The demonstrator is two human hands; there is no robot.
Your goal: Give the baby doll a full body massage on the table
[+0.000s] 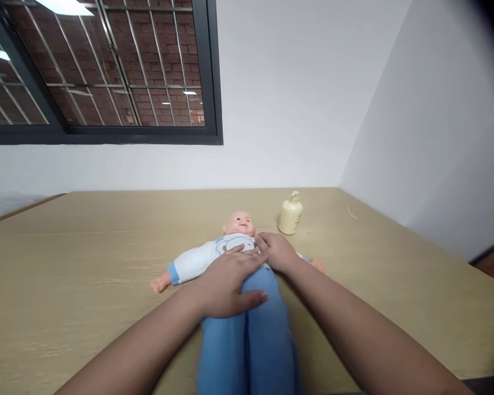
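A baby doll (pixel 239 224) lies on its back on the table, head toward the wall and legs toward me. It wears a white top with blue cuffs and a printed animal face, plus blue trousers (pixel 267 334). My left hand (pixel 230 280) rests flat across the doll's belly and waist, fingers outstretched and thumb apart. At the doll's side, my right hand (pixel 278 251) touches the edge of the top near the chest; its fingers are partly curled and their tips are partly hidden. The doll's arms stretch out to both sides, one mostly behind my right wrist.
A cream pump bottle (pixel 290 215) stands on the wooden table (pixel 86 258) beyond my right hand. A thin pale strip (pixel 351 213) lies farther right. White walls (pixel 296 99) border the back and right of the table, with a barred window (pixel 119 66) at upper left.
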